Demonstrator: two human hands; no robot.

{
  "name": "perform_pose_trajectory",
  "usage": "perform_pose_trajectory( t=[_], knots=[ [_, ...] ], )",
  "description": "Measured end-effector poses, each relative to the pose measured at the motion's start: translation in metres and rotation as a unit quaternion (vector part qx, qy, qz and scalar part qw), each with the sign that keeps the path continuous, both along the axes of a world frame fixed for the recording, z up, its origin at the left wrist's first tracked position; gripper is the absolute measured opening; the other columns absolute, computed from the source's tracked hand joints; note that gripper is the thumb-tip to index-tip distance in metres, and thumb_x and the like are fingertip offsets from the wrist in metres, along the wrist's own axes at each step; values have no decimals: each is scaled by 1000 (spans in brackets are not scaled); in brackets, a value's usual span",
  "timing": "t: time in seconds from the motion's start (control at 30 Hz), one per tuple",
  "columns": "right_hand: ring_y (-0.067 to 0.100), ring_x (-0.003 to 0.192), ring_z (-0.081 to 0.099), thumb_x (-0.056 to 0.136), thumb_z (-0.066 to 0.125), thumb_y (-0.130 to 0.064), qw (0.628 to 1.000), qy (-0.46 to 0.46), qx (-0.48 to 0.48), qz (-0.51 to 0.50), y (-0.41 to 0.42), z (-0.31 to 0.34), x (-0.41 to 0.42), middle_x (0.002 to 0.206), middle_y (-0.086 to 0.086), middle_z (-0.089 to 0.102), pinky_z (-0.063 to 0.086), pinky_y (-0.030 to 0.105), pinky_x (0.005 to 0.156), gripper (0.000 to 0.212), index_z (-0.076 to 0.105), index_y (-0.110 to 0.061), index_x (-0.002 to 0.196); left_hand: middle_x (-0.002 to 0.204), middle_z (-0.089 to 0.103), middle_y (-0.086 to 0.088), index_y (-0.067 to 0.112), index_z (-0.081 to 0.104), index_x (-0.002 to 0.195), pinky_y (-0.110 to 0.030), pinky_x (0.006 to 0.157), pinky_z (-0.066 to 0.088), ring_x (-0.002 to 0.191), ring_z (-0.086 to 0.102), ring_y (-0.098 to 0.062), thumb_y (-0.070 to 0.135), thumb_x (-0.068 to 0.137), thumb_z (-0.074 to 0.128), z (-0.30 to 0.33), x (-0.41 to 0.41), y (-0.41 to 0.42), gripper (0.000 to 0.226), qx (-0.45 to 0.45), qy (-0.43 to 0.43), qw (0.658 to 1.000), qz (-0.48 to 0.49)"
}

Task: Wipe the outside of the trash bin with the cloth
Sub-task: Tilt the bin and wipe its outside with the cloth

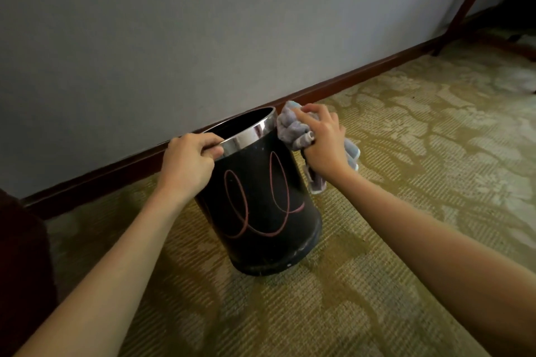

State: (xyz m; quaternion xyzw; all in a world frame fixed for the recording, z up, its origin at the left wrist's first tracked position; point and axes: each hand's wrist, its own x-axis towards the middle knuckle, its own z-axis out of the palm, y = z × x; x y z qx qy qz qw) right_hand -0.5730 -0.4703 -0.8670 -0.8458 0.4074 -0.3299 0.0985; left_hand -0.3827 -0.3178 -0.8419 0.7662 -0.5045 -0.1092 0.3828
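While both forearms reach in from the bottom corners, the trash bin (261, 206) stands on the patterned carpet (377, 284), tilted slightly, black with pink looping lines and a shiny metal rim. The left hand (188, 164) grips that rim on the near-left side, fingers curled over its edge. The right hand (324, 142) clutches a bunched grey cloth (293, 129) pressed against the bin's upper right side. Beyond run a dark wooden baseboard (333, 85) and a grey wall (203, 23).
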Motion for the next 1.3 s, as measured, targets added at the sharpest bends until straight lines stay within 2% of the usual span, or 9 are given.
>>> perform_pose_trajectory(
  t=[0.17, 0.27, 0.4, 0.57, 0.67, 0.77, 0.9, 1.13, 1.3],
  knots=[
    [28, 110, 41, 82, 42, -12, 1000, 16, 20, 0, 38, -49, -26, 133, 3, 48, 31, 42, 92, 54, 54, -34, 131, 77, 67, 13, 25, 72, 88, -24, 68, 42, 79, 63, -9, 14, 89, 60, -3, 15, 1, 16, -5, 25, 999, 39],
    [30, 114, 40, 82, 57, -3, 993, 108, 37, 17, 51, -79, -62, 136, 3, 47, 31, 42, 92, 62, 50, -36, 134, 76, 65, 19, 29, 71, 86, -15, 61, 37, 77, 59, 2, 14, 90, 59, -4, 24, 5, 19, -4, 42, 997, 57],
    [22, 119, 35, 90, 54, -18, 972, 230, 46, 21, 52, -91, -92, 141, -5, 40, 29, 38, 96, 55, 41, -42, 139, 75, 65, 21, 31, 70, 83, -12, 60, 36, 75, 58, 6, 14, 89, 60, -5, 29, 6, 21, -8, 53, 997, 60],
    [24, 113, 35, 86, 51, -10, 983, 178, 45, -29, 50, -71, -65, 138, -5, 42, 30, 40, 89, 56, 47, -37, 136, 77, 68, 13, 26, 72, 87, -18, 63, 41, 78, 62, -4, 14, 90, 59, -6, 17, 3, 18, -14, 53, 997, 59],
    [23, 105, 37, 82, 44, -3, 997, 64, 48, -5, 48, -39, -35, 133, -3, 46, 32, 42, 89, 60, 51, -35, 132, 77, 68, 12, 23, 73, 90, -17, 64, 41, 80, 64, -9, 13, 90, 59, -6, 8, 2, 17, -20, 42, 997, 57],
    [23, 104, 39, 81, 44, -1, 1000, -3, 26, 13, 46, -5, -3, 130, -4, 47, 31, 41, 90, 60, 53, -35, 129, 85, 70, 6, 22, 73, 96, -30, 77, 51, 87, 65, -15, 15, 90, 58, -5, -1, 1, 17, -4, 38, 999, 38],
    [24, 112, 38, 83, 50, -4, 997, 69, -20, 3, 44, 10, 5, 135, -6, 44, 32, 41, 91, 57, 53, -36, 130, 90, 71, 5, 23, 72, 100, -35, 84, 52, 91, 64, -16, 16, 91, 58, -4, -3, 4, 18, 0, 32, 999, 29],
    [28, 117, 36, 80, 58, -8, 984, 172, -29, 20, 64, -35, -34, 139, -2, 43, 32, 43, 89, 64, 47, -35, 137, 84, 70, 7, 22, 73, 97, -24, 72, 45, 85, 64, -12, 15, 91, 58, -4, 6, 5, 17, -7, 47, 998, 51],
    [32, 109, 49, 68, 74, -3, 978, 207, -29, 19, 79, -73, -73, 130, 2, 55, 38, 46, 80, 70, 56, -31, 130, 78, 68, 13, 24, 72, 88, -18, 67, 42, 80, 63, -6, 14, 90, 59, -3, 12, 5, 17, -12, 58, 996, 64]
  ],
)
